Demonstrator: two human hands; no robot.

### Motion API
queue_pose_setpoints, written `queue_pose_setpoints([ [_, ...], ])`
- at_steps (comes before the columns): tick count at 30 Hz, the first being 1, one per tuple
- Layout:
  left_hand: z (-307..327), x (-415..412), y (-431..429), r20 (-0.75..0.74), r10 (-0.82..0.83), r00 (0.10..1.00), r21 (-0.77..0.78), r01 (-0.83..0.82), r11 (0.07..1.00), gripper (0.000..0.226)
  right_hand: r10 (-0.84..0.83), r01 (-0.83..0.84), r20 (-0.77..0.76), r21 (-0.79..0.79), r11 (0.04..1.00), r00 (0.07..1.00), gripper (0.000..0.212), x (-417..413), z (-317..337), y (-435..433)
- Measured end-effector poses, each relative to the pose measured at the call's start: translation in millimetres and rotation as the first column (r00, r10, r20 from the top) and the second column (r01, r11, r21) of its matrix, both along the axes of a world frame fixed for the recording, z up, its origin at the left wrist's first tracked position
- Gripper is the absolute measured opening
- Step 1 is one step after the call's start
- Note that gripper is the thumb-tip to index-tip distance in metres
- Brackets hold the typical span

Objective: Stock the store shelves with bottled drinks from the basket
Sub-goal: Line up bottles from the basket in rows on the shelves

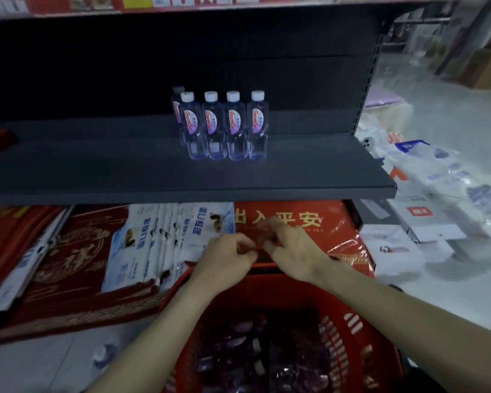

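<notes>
Several clear water bottles (224, 126) with white caps and red-and-purple labels stand upright in a row on the dark shelf (125, 171), one more behind the leftmost. Below, a red plastic basket (352, 321) holds more bottles (247, 350) lying in a dim heap. Both hands hover over the basket's far rim, fingertips nearly meeting. My left hand (224, 259) has its fingers curled with nothing visible in them. My right hand (292, 251) is blurred, with loose fingers and the index finger stretched forward. Neither hand holds a bottle.
Under the shelf lie red mats (68, 265), white packets (153, 239) and a red wrapped package with gold characters (323, 231). Plastic-wrapped white goods (437, 194) pile up on the floor to the right. The shelf is bare left and right of the bottles.
</notes>
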State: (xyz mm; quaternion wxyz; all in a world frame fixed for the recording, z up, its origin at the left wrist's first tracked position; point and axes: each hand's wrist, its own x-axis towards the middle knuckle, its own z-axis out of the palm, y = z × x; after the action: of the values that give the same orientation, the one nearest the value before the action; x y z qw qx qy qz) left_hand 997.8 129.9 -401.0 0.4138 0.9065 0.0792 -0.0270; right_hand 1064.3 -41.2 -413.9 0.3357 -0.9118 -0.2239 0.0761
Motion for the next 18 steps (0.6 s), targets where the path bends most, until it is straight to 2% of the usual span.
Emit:
queue_pose_setpoints([
  [3,-24.2,-20.7,3.1,-0.051,-0.004,0.999,0.002,0.004,1.000,0.016,0.048,-0.057,-0.080,-0.114,0.992,0.996,0.029,-23.7,-27.3,-10.3],
  [5,-39.9,-29.7,7.3,-0.090,0.000,0.996,0.017,0.001,1.000,0.014,0.048,-0.066,-0.134,-0.129,0.989,0.990,0.025,-33.9,-43.8,-15.1],
  [7,-54.5,-36.3,10.1,-0.165,-0.027,0.986,0.092,0.043,0.995,0.017,0.051,-0.082,-0.189,-0.158,0.984,0.981,0.028,-42.5,-60.8,-21.3],
  [10,-70.5,-43.9,13.2,-0.283,-0.056,0.958,0.220,0.122,0.968,0.034,0.063,-0.116,-0.237,-0.216,0.970,0.969,0.034,-48.5,-83.1,-33.0],
  [15,-87.8,-49.8,22.8,-0.434,-0.113,0.894,0.292,0.258,0.921,0.041,0.016,-0.106,-0.310,-0.278,0.955,0.951,0.040,-46.1,-108.8,-42.7],
  [18,-96.1,-46.4,28.0,-0.497,-0.107,0.861,0.325,0.299,0.897,0.045,-0.071,-0.086,-0.442,-0.326,0.942,0.894,0.043,-43.1,-113.6,-45.1],
])
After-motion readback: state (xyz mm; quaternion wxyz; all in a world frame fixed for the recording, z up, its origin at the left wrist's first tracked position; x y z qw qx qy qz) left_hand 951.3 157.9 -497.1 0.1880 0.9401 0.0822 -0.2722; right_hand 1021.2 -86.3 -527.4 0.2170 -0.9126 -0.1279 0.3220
